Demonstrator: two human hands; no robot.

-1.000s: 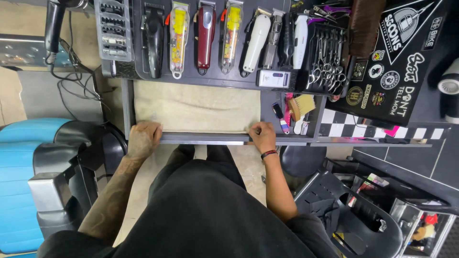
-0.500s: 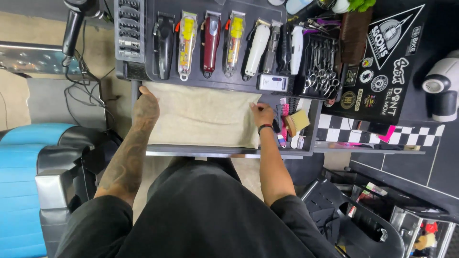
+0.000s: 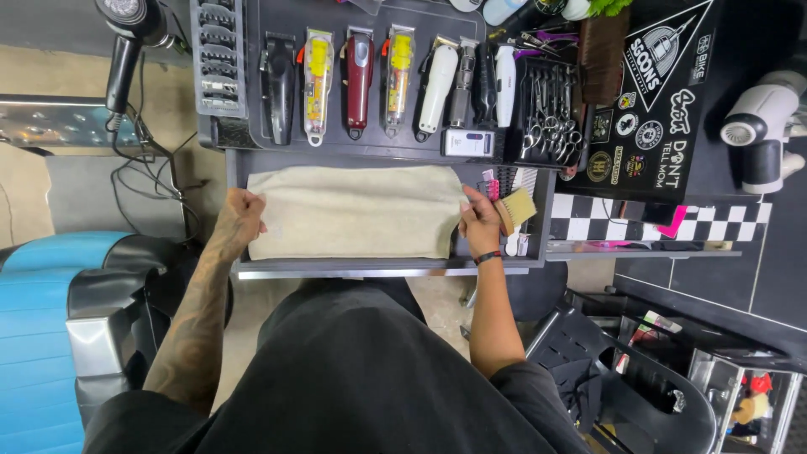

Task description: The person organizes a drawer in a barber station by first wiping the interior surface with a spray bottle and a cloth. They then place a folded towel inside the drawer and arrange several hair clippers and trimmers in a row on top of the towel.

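Beige towel (image 3: 357, 212) spread flat, hiding most of the drawer (image 3: 378, 269) floor (only a brush strip bare at right). Left hand (image 3: 239, 216) clenched on towel's left edge, right hand (image 3: 479, 220) pinching its right edge, fingertips hidden.

Both hands (image 3: 239, 220) (image 3: 479, 220) now lower on the towel's (image 3: 357, 210) side edges, towel flatter in the drawer (image 3: 378, 267).

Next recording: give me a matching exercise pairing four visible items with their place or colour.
Things:
1. towel
2. left hand
3. right hand
4. hair dryer

Places:
A. hanging at top left
B. spread flat in the open drawer
C. at the towel's right edge, beside the brush
D. at the towel's left edge

Pairs: 1-B, 2-D, 3-C, 4-A
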